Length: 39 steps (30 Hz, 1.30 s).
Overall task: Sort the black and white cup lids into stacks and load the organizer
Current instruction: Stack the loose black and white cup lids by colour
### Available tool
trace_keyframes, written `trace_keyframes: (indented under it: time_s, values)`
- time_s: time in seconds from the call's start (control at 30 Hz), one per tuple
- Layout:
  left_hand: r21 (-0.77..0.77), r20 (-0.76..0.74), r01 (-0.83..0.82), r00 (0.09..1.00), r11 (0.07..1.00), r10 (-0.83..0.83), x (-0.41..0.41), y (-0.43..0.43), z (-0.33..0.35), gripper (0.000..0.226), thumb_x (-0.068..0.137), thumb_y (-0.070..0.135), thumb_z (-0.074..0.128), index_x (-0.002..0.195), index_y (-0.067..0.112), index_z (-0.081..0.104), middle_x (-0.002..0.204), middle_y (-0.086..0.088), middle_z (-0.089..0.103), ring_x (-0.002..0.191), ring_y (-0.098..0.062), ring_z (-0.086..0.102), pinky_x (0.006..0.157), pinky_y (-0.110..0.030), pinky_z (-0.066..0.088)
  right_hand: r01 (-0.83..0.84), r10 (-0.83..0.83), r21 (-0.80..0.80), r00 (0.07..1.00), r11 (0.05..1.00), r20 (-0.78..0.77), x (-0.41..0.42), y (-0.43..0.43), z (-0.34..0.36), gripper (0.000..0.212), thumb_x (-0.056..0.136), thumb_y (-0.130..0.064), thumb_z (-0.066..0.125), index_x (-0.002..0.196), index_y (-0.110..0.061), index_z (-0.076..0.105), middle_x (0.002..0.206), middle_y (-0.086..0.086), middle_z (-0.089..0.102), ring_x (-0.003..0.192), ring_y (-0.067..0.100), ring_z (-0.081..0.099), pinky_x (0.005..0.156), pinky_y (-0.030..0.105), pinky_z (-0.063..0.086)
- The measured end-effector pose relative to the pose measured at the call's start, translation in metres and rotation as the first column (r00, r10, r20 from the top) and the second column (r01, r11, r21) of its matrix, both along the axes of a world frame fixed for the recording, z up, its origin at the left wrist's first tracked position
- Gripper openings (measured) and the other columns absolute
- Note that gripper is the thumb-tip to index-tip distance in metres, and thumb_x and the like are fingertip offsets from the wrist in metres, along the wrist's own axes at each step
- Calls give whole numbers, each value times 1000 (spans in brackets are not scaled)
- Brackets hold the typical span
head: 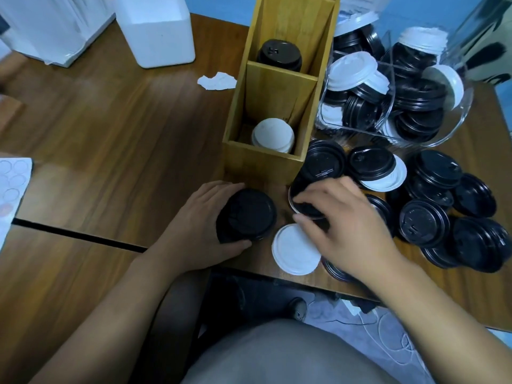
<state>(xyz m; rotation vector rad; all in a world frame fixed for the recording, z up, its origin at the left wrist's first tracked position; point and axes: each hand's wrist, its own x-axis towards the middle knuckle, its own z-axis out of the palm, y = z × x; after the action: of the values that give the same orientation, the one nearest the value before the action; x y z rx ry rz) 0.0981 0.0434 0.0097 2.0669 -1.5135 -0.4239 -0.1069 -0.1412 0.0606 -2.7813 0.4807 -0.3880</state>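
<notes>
At the counter's [124, 120] near edge, about mid-width, left hand [205, 217] grips black stack [246, 216]. Its fingers [221, 187] curl round the far side and the thumb wraps the near side. Cannot tell if the stack rests on the counter or is lifted. Just right of it, right hand [349, 225] has its fingers [318, 189] bent and closed on tilted black lids [318, 173], thumb at their lower rim. They are blurred, so the count is unclear. They lean by the near right corner of the wooden organizer [263, 164].

Single white lid [295, 252] lies flat at the near edge, between the two hands, partly under the right hand.

Organizer stands upright mid-counter. Its near compartment holds white stack [273, 135], its far compartment holds dark stack [279, 55].

Toward the right edge, loose black lids [443, 203] are piled and overlapping, with one white lid [393, 176] partly under a black one. Beyond them, near the far right corner, clear container [432, 141] holds mixed black and white lids.

Foam box [155, 29] sits at the far edge, left of the organizer. Torn paper scrap [217, 81] lies just left of the organizer. Sticker sheet [11, 184] is at the left edge.
</notes>
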Motion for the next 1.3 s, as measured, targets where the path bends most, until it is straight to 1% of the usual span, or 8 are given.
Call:
trace_keyframes:
  time_s: [0.2, 0.43, 0.53, 0.63, 0.77, 0.97, 1.13, 1.3]
  values:
    - [-9, 20, 4, 1000, 1000, -4, -1, -1, -3, 96, 70, 60, 78, 150, 18, 44, 144, 5, 51, 140, -17, 39, 117, -40, 35, 0, -5, -27, 985, 1000, -175, -17, -33, -11, 13, 90, -35, 71, 99, -26, 73, 99, -11, 66, 91, 21, 53, 81, 45, 52]
    - [-14, 12, 3, 1000, 1000, -2, -2, -1, -4, 97, 71, 64, 76, 150, 20, 42, 145, 6, 49, 141, -16, 38, 116, -43, 36, 127, -92, 354, 989, 927, -115, -12, -36, -9, 12, 83, -34, 80, 79, -32, 69, 85, -17, 65, 89, 10, 57, 81, 41, 50]
    - [-16, 13, 1, 1000, 1000, -1, -2, 0, -4, 97, 71, 65, 75, 150, 21, 42, 145, 8, 49, 141, -15, 37, 116, -43, 36, 137, -106, 445, 990, 885, -95, -7, -35, -5, 18, 83, -48, 75, 75, -32, 68, 81, -17, 67, 83, 4, 61, 77, 38, 51]
    - [-17, 14, 0, 1000, 1000, 0, -2, -1, -3, 97, 70, 65, 75, 150, 21, 43, 144, 8, 50, 141, -14, 38, 116, -43, 36, 206, -196, 326, 978, 922, -66, 3, -31, -2, 31, 85, -60, 65, 75, -31, 65, 78, -14, 64, 73, 5, 57, 65, 33, 49]
    - [-20, 15, -4, 1000, 1000, 4, -3, -2, -4, 97, 70, 65, 74, 150, 21, 43, 144, 8, 51, 141, -14, 38, 116, -42, 37, 209, -209, -30, 943, 978, -258, 26, -17, -1, 46, 81, -77, 51, 80, -32, 59, 79, -11, 59, 78, 11, 55, 62, 30, 50]
    - [-22, 8, 3, 1000, 1000, -3, -2, -1, -4, 96, 71, 65, 76, 150, 22, 42, 144, 9, 49, 141, -13, 38, 117, -43, 36, 346, -307, 116, 914, 931, -263, 35, -8, 3, 16, 90, -44, 61, 79, -32, 61, 72, -13, 64, 71, 15, 62, 59, 30, 49]
    - [-30, 17, 7, 1000, 1000, -7, -1, 0, -5, 97, 71, 65, 75, 151, 21, 42, 145, 7, 50, 141, -16, 38, 116, -44, 36, 391, -436, 491, 900, 779, -25, 11, -21, 22, 15, 93, -27, 67, 79, -24, 64, 72, -7, 65, 61, 19, 56, 59, 34, 46]
    - [-41, 24, 16, 1000, 999, -15, -1, -1, -6, 97, 71, 66, 74, 151, 21, 42, 144, 7, 50, 141, -16, 39, 117, -41, 34, 214, -623, 922, 782, 321, 35, -50, -15, 41, 27, 102, -19, 55, 78, -22, 65, 70, 4, 49, 63, 11, 42, 55, 23, 34]
